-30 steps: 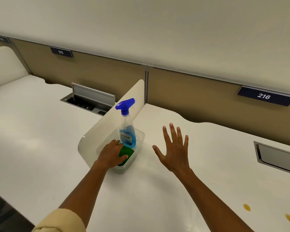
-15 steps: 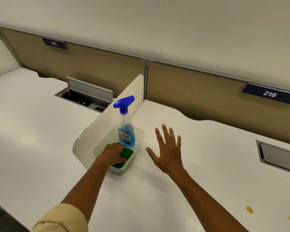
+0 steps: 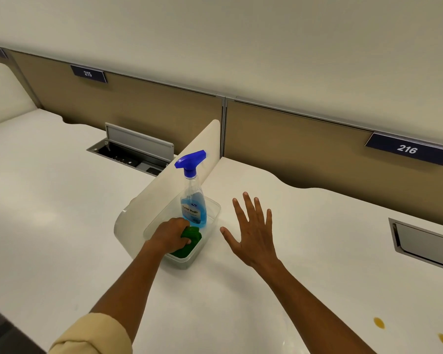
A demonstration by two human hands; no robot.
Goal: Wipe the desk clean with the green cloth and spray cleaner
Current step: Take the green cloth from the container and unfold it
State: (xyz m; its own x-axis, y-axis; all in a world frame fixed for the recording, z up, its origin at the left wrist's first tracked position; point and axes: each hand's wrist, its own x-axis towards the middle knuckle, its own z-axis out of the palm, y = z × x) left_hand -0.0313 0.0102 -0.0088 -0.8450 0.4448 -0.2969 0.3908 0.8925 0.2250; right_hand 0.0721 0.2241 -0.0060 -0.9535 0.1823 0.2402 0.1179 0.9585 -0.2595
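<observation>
A clear plastic tub (image 3: pixel 212 213) stands on the white desk (image 3: pixel 317 226), against a low cream divider. In it a spray bottle (image 3: pixel 193 203) with blue liquid and a blue trigger head stands upright. The green cloth (image 3: pixel 191 240) lies bunched in the tub's near half. My left hand (image 3: pixel 170 235) reaches into the tub with its fingers closed on the cloth. To the right of the tub my right hand (image 3: pixel 253 233) hovers over the desk, fingers spread, holding nothing. Brown spots (image 3: pixel 379 323) stain the desk at the lower right.
The cream divider (image 3: pixel 169 180) runs from the back panel toward me, left of the tub. An open cable hatch (image 3: pixel 136 152) sits in the left desk, a shut one (image 3: pixel 425 242) at the right. Tan panels with plates 215 and 216 close the back.
My left hand has closed tighter on the green cloth in the tub. My right hand has drifted slightly left, toward the tub, and stays spread.
</observation>
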